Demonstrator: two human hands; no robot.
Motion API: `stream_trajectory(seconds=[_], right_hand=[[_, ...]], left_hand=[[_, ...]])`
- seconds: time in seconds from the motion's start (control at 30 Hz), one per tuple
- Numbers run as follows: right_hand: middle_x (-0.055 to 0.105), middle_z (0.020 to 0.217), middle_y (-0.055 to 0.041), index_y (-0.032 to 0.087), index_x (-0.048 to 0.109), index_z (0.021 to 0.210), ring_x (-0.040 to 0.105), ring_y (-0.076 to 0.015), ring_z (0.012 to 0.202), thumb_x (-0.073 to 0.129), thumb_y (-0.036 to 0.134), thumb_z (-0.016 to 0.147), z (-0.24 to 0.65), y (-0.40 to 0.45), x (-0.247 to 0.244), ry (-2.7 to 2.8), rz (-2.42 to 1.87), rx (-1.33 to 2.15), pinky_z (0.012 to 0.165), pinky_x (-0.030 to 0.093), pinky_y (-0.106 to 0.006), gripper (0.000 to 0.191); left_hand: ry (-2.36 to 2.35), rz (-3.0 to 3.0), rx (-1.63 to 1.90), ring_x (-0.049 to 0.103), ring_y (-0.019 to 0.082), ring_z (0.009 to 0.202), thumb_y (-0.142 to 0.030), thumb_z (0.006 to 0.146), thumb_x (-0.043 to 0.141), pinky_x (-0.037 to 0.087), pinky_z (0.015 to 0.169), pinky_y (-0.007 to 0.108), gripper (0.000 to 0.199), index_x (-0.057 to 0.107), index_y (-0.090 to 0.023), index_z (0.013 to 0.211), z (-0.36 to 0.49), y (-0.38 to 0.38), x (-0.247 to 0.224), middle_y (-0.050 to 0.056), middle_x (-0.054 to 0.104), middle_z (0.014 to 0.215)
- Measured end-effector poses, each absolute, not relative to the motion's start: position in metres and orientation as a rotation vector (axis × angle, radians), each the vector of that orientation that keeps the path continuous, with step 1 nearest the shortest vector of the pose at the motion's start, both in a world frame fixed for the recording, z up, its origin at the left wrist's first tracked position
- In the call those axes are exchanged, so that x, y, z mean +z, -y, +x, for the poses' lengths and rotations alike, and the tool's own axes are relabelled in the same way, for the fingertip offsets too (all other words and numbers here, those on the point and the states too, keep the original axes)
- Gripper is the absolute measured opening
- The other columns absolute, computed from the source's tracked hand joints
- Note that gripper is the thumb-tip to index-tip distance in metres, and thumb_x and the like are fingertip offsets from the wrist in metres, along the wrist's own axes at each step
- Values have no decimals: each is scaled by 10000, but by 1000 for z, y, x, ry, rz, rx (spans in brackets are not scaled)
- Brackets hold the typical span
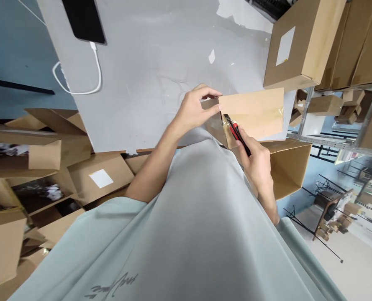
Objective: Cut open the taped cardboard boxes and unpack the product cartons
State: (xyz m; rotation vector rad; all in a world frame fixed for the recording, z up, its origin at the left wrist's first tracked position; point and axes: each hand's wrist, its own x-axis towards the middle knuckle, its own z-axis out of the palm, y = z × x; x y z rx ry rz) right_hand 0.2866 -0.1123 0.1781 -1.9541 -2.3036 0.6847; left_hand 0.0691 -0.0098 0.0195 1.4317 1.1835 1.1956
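Observation:
A brown cardboard box (255, 110) lies at the front edge of the grey table, close to my body. Clear tape shows at both of its ends. My left hand (196, 106) grips the box's left end, its thumb and fingers pinching the edge there. In my right hand (256, 161) is a red and black box cutter (236, 133), held with fingers wrapped round its handle. The cutter's tip meets the taped edge at the left end, just below my left thumb. How deep the blade sits cannot be seen.
A black phone (84, 21) with a white cable (99, 71) lies at the table's back left. A larger labelled carton (295, 46) stands at the right. Open cartons (60, 146) crowd the floor at left, and another open carton (289, 169) sits below the table's right edge.

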Motion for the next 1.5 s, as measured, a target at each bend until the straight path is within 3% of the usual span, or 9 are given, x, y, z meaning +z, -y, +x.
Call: stream_trajectory(seconds=[0.3, 0.53, 0.97, 1.2, 1.37, 1.5], right_hand=[[860, 1298, -151, 298, 499, 1802, 830, -357, 1059, 452, 456, 1193, 265, 114, 186, 2426, -2094, 532, 875, 618, -398, 631], [849, 1113, -149, 274, 448, 1831, 793, -331, 907, 437, 453, 1199, 244, 117, 193, 2549, -2213, 343, 814, 558, -371, 657], [824, 1190, -160, 290, 367, 1863, 787, -335, 948, 431, 382, 1199, 232, 114, 199, 2611, -2345, 331, 846, 553, -389, 673], [782, 1224, -178, 303, 164, 1902, 806, -269, 883, 525, 276, 1162, 201, 109, 203, 2817, -2631, 113, 830, 627, -372, 824], [801, 1176, -193, 280, 271, 1883, 822, -279, 852, 554, 244, 1150, 193, 113, 233, 2966, -2670, 197, 802, 654, -380, 787], [813, 1189, -212, 250, 314, 1869, 831, -295, 902, 529, 226, 1157, 192, 106, 231, 2969, -2657, 228, 830, 660, -395, 744]], left_hand=[[-1150, 1350, 1255, 759, 301, 1210, -343, 912, 903, 632, 1142, 513, 282, 790, -289, 1165, 76, 7, 13, 43, 772, 1175], [-1140, 1317, 1279, 760, 302, 1211, -369, 909, 929, 633, 1146, 512, 303, 800, -290, 1171, 78, 6, 7, 39, 772, 1155], [-1112, 1320, 1304, 785, 298, 1180, -429, 907, 947, 644, 1146, 493, 337, 814, -289, 1183, 77, 4, 5, 38, 811, 1183], [-1216, 1341, 1259, 802, 312, 1163, -448, 913, 889, 663, 1113, 494, 240, 833, -365, 1132, 76, 9, 23, 32, 842, 1158], [-1259, 1349, 1259, 820, 330, 1159, -480, 931, 851, 652, 1123, 510, 251, 843, -332, 1134, 80, 15, 24, 51, 851, 1182], [-1272, 1350, 1265, 820, 328, 1172, -520, 948, 821, 653, 1138, 526, 275, 838, -374, 1180, 81, 16, 16, 30, 848, 1241]])
